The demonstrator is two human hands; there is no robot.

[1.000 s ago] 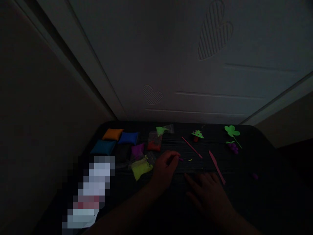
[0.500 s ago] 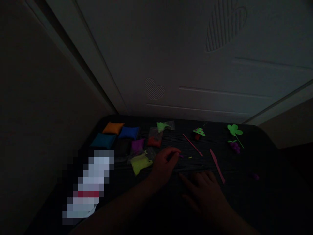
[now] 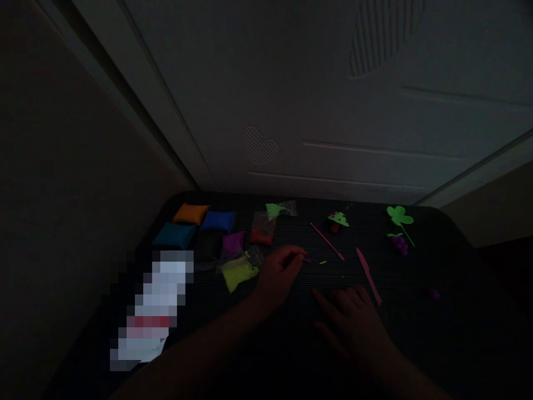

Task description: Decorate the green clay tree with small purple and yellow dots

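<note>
The fingers of my left hand [image 3: 277,278] are closed in a pinch, with a small strip of purple clay [image 3: 307,260] showing at the fingertips. My right hand [image 3: 352,316] lies palm down on the dark table, its fingers stretched and apart. A yellow clay scrap [image 3: 323,262] rests between the hands, a little farther off. Beyond the right hand lies a pink plastic knife [image 3: 368,276], with a thin pink modelling tool [image 3: 327,242] to its left. Near my left wrist sits an opened bag of yellow clay [image 3: 239,271]. Dim light hides finger details.
Bags of orange [image 3: 190,214], blue [image 3: 218,221], teal [image 3: 174,235], purple [image 3: 233,244] and red clay [image 3: 262,236] stand left. A clay mushroom [image 3: 338,220], green clover [image 3: 400,216], purple grapes [image 3: 398,244] and a purple lump [image 3: 433,293] lie right. The pale panel [image 3: 283,100] rises behind.
The whole view has tilted slightly, so everything sits a little higher. My right hand has shifted slightly to the right, away from the left hand. The left hand keeps its pinch.
</note>
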